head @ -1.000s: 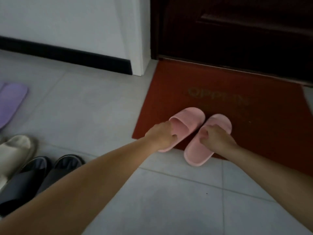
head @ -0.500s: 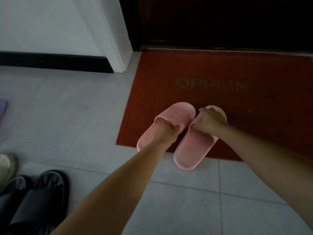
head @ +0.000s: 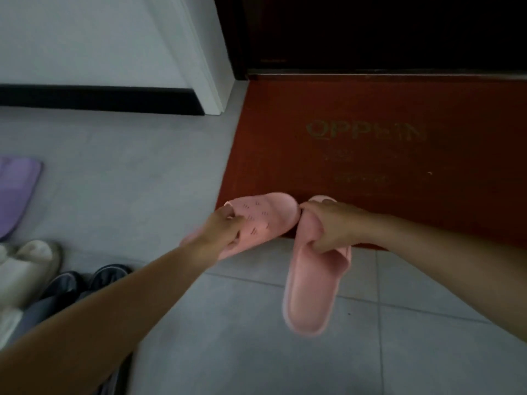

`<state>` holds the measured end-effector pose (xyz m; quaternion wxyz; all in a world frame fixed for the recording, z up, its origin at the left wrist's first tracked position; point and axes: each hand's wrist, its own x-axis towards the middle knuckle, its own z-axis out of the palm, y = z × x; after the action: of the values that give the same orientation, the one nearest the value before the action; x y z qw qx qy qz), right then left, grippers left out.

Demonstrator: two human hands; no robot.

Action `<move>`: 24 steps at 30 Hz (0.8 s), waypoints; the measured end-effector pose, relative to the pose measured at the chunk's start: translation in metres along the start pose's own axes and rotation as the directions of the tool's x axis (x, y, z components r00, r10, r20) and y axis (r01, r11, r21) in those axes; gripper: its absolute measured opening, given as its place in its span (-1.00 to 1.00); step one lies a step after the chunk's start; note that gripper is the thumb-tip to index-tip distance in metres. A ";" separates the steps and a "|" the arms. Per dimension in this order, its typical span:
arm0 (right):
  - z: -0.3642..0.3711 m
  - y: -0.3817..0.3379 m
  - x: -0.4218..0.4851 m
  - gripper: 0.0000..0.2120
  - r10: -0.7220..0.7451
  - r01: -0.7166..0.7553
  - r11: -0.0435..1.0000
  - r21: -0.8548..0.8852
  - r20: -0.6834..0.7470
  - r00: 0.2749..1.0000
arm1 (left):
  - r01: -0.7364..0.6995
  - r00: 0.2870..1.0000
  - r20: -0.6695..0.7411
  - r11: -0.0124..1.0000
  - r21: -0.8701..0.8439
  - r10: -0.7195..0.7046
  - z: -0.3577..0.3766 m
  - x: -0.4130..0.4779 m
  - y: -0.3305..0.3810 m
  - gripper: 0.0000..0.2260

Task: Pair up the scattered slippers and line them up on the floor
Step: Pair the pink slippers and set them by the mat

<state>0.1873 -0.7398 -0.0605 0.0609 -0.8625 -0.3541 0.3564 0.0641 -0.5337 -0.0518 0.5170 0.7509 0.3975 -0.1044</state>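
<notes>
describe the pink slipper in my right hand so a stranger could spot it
Start at the red doormat before the dark door. At its near edge two pink slippers are held up; yours is the right slipper in the right hand, hanging heel-down over the tiles, its plain footbed showing, unlike the left slipper.

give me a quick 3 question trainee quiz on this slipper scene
1. True or false: each hand holds one pink slipper.
2. What does the right pink slipper hang over: A) red doormat B) grey tiles C) dark slippers?
3. Which slipper lies nearest the left edge, by the wall?

Key:
1. True: left hand grips the left pink slipper, right hand the other.
2. B, mostly the grey tiles.
3. The purple slipper.
</notes>
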 end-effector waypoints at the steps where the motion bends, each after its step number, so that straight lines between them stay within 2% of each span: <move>1: 0.000 -0.004 -0.004 -0.03 -0.032 0.033 0.998 -0.046 0.040 0.999 | -0.022 0.999 -0.033 0.996 0.088 0.025 -0.015 -0.006 -0.013 -0.91; 3: -0.003 -0.011 -0.012 -0.02 -0.044 0.053 0.993 -0.106 0.082 0.996 | -0.066 0.996 -0.057 0.989 0.131 0.074 -0.042 -0.017 -0.036 -0.81; 5: -0.005 -0.023 -0.016 -0.04 -0.059 0.072 0.984 -0.161 0.083 0.995 | -0.056 0.996 0.073 0.991 0.120 0.047 -0.061 -0.029 -0.056 -0.72; 6: -0.003 -0.033 -0.017 -0.06 -0.081 0.095 0.977 -0.193 0.081 0.993 | -0.042 0.986 0.166 0.988 0.148 0.018 -0.068 -0.034 -0.064 -0.74; 8: 0.006 -0.057 -0.013 -0.11 -0.139 0.157 0.956 -0.249 0.089 0.986 | -0.041 0.965 0.262 0.965 0.259 -0.029 -0.075 -0.044 -0.078 -0.80; 11: 0.034 -0.103 -0.006 -0.12 -0.216 0.244 0.920 -0.306 0.123 0.969 | -0.181 0.931 0.360 0.791 0.585 -0.053 -0.073 -0.061 -0.095 -0.79; 14: 0.067 -0.142 -0.005 -0.09 -0.260 0.301 0.902 -0.309 0.166 0.951 | -0.292 0.883 0.465 0.697 0.655 -0.067 -0.072 -0.082 -0.111 -0.90; 15: 0.077 -0.152 -0.007 -0.09 -0.278 0.327 0.891 -0.315 0.192 0.941 | -0.310 0.873 0.481 0.669 0.675 -0.081 -0.075 -0.088 -0.116 -0.93; 18: 0.104 -0.172 -0.015 -0.10 -0.312 0.387 0.865 -0.319 0.263 0.913 | -0.353 0.857 0.504 0.593 0.723 -0.103 -0.087 -0.099 -0.135 -0.69; 20: 0.117 -0.178 -0.018 -0.06 -0.326 0.398 0.867 -0.300 0.261 0.908 | -0.379 0.857 0.503 0.525 0.762 -0.112 -0.095 -0.102 -0.145 -0.64; 24: 0.121 -0.181 -0.019 0.06 -0.301 0.364 0.907 -0.214 0.277 0.913 | -0.383 0.854 0.511 0.550 0.742 -0.096 -0.089 -0.106 -0.156 -0.61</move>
<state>-0.0038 -0.6358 -0.0745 -0.0359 -0.7405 -0.5452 0.3914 -0.1384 -0.4857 -0.0604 0.1958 0.8807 0.0895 -0.4218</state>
